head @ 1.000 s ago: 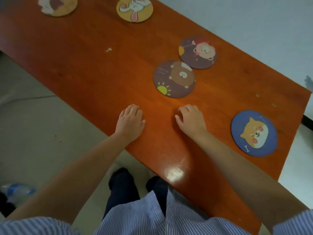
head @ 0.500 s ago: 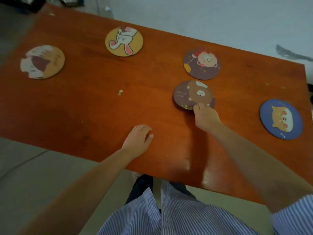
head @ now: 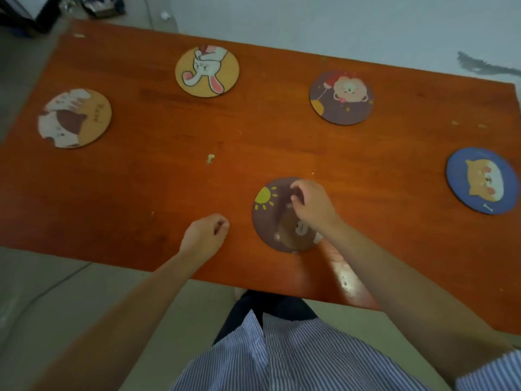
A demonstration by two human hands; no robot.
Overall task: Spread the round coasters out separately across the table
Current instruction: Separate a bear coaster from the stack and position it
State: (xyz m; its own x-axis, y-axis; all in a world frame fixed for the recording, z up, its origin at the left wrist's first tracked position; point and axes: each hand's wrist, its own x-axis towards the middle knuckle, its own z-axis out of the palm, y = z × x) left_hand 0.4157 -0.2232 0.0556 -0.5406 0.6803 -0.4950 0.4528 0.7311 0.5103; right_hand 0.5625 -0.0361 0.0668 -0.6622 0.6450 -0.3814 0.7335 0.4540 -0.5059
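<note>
Several round coasters lie apart on the orange-brown table (head: pixel 135 193). My right hand (head: pixel 311 204) rests with curled fingers on top of the brown bear-and-sun coaster (head: pixel 267 218) near the front edge and covers its right half. My left hand (head: pixel 204 238) sits loosely curled on the bare table just left of that coaster, holding nothing. Farther off lie a tan cat coaster (head: pixel 74 118) at the left, a yellow rabbit coaster (head: pixel 207 71) at the back and a purple coaster (head: pixel 341 97) at the back right. A blue dog coaster (head: pixel 482 180) is at the right edge.
A small pale crumb (head: pixel 210 158) lies mid-table. The table's front edge runs just below my hands, with grey floor beyond it. Dark clutter (head: pixel 101 7) sits on the floor past the far left corner.
My right hand reached onto the brown bear coaster and slid it toward me, away from the purple coaster, turning it as it went. My left hand curled its fingers. The camera swung to face the table squarely.
</note>
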